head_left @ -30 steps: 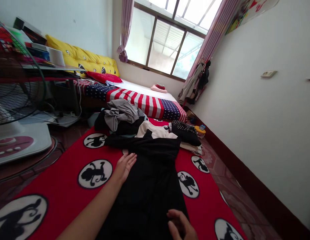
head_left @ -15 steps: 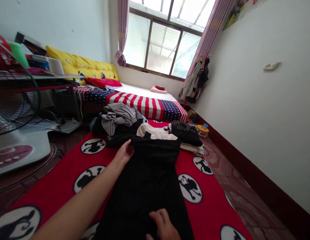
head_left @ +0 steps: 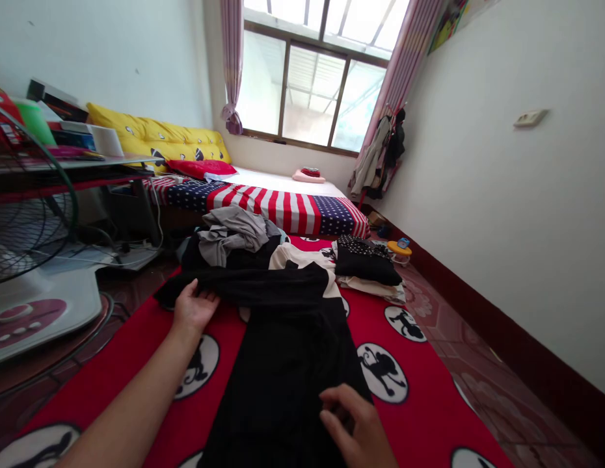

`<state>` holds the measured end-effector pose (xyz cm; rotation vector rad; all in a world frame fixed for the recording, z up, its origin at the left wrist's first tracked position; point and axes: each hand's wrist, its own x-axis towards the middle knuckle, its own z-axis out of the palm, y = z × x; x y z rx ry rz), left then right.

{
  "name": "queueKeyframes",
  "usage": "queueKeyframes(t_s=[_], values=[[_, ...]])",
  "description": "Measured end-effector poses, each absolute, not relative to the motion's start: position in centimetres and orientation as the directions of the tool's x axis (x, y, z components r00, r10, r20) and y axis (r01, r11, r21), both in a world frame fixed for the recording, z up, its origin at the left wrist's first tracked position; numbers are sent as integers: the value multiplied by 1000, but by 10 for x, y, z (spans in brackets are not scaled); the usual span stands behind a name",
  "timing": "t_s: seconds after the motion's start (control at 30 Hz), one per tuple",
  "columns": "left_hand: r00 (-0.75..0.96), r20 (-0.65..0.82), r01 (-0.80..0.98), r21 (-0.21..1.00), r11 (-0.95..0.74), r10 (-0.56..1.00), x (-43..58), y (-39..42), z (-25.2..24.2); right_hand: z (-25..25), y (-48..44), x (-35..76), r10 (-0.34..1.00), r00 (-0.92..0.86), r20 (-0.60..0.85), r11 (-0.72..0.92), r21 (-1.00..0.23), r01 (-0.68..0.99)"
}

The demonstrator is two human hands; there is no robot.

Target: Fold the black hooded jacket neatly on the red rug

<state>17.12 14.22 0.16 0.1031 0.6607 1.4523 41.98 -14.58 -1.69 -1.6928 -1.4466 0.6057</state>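
Note:
A black garment with cream at its shoulders (head_left: 287, 364) lies spread on a red blanket with round monkey prints (head_left: 136, 364). One of its sleeves stretches across the top toward the left. At that sleeve's lower edge is my left hand (head_left: 196, 309), palm up, its fingers apart and slightly bent, touching the cloth. My right hand (head_left: 354, 419) is over the lower right part of the garment, fingers curled but apart, with nothing seen between them.
Beyond the garment lie a heap of grey and dark clothes (head_left: 234, 234) and a folded stack (head_left: 365, 263). A bed (head_left: 287, 208) stands under the window. A fan (head_left: 34, 312) and desk (head_left: 88, 162) are at left, a yellow stool (head_left: 399, 248) at right.
My left hand has moved left and the sleeve now reaches further left, uncovering cream cloth at the right shoulder. My right hand has moved slightly right and up.

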Motion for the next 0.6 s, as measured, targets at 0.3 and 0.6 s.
queueKeyframes(t_s=[0.3, 0.6], values=[[14, -328, -880, 444, 168, 944, 166, 123, -32, 12, 20, 506, 803, 505, 315, 10, -855, 518], [75, -298, -930, 323, 175, 951, 159, 126, -41, 18, 146, 543, 838, 507, 203, -151, -805, 573]])
